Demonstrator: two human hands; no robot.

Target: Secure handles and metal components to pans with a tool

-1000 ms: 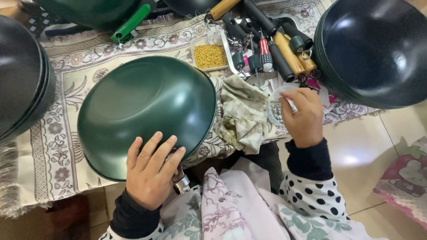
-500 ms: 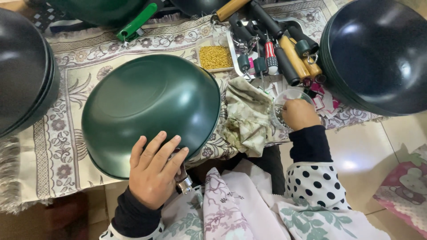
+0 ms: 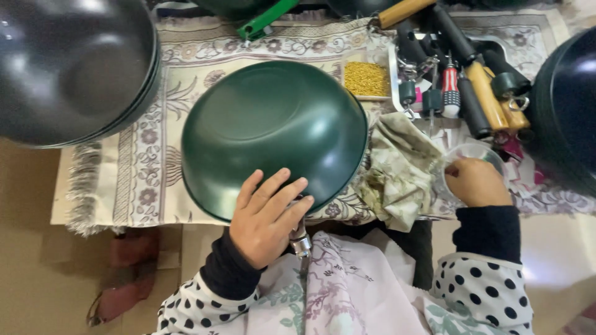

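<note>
A dark green pan [image 3: 273,124] lies upside down on a patterned cloth [image 3: 155,174]. My left hand [image 3: 267,218] rests flat on its near rim with the fingers spread. A small metal bracket [image 3: 300,243] pokes out just below that hand. My right hand [image 3: 477,184] is curled over a clear round plastic tub [image 3: 477,152] to the right of a crumpled rag [image 3: 397,174]. Its fingertips are hidden inside the tub. Both sleeves are dark with polka-dot cuffs.
Stacked black pans sit at the far left [image 3: 74,68] and another at the right edge [image 3: 568,105]. Several handles and a screwdriver [image 3: 451,93] are piled at the back right, beside a tray of small yellow pieces [image 3: 366,78]. A green handle [image 3: 264,22] lies at the top.
My right hand has come down from the pile of handles to the clear tub, nearer to me. My left hand has stayed on the green pan.
</note>
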